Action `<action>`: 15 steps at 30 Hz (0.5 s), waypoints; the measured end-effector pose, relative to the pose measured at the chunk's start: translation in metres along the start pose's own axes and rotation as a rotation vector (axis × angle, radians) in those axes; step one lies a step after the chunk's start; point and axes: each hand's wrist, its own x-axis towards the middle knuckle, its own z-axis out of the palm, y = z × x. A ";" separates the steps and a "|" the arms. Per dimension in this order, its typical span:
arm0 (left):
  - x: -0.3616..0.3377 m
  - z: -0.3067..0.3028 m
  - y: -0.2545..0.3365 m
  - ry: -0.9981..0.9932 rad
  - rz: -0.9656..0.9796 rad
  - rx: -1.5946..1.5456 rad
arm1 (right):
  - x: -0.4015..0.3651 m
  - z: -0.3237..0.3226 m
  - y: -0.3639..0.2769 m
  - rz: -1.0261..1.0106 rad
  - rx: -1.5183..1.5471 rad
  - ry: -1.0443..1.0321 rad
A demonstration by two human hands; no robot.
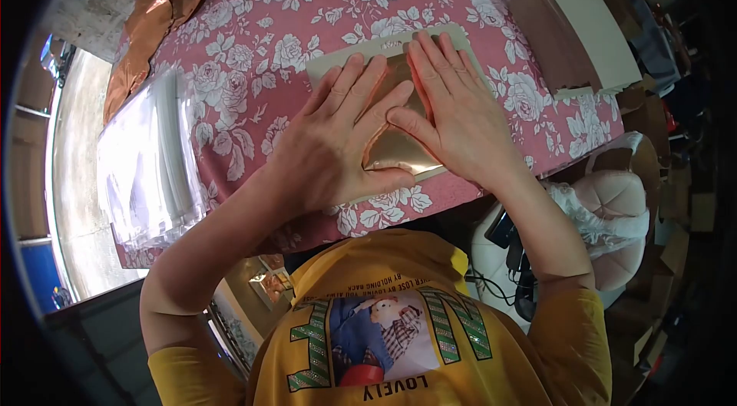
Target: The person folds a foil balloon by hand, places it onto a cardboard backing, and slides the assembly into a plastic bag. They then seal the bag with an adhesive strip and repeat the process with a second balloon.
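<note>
Well to the left of the gold foil sheet (395, 151), a stack of clear plastic sleeves (150, 156) lies at the edge of the rose-patterned tablecloth (253, 45). Crumpled copper-coloured foil (146, 30) trails along the cloth's far left edge, beyond and to the left of the sheet. The left hand (338, 137) lies palm down on the left part of the gold sheet, fingers stretched out flat and spread, grasping nothing. The sheet itself rests on a pale beige card (338, 62) near the table's front edge, and the card shows past it at the far side. It is mostly covered, shining out in the gap between the two thumbs. The right hand (453, 114) lies flat on the right part of the sheet, fingers straight and close together, with nothing clenched in it; it meets the left hand over the sheet's middle. To the right of the sheet and farther back, a cream and brown box (583, 30) sits at the table's corner.
</note>
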 end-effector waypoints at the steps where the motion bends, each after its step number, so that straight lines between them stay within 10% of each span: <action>1: 0.000 0.000 0.000 0.023 0.020 -0.003 | 0.000 0.001 0.001 -0.010 -0.007 -0.001; 5: -0.001 0.000 -0.002 -0.030 0.037 -0.036 | -0.001 -0.008 0.025 -0.075 0.387 0.015; 6: 0.000 -0.003 0.000 -0.065 0.013 -0.033 | -0.001 -0.016 0.028 0.324 0.774 0.031; 15: 0.002 -0.004 0.001 -0.161 -0.036 -0.007 | -0.065 -0.055 0.037 0.709 0.670 0.021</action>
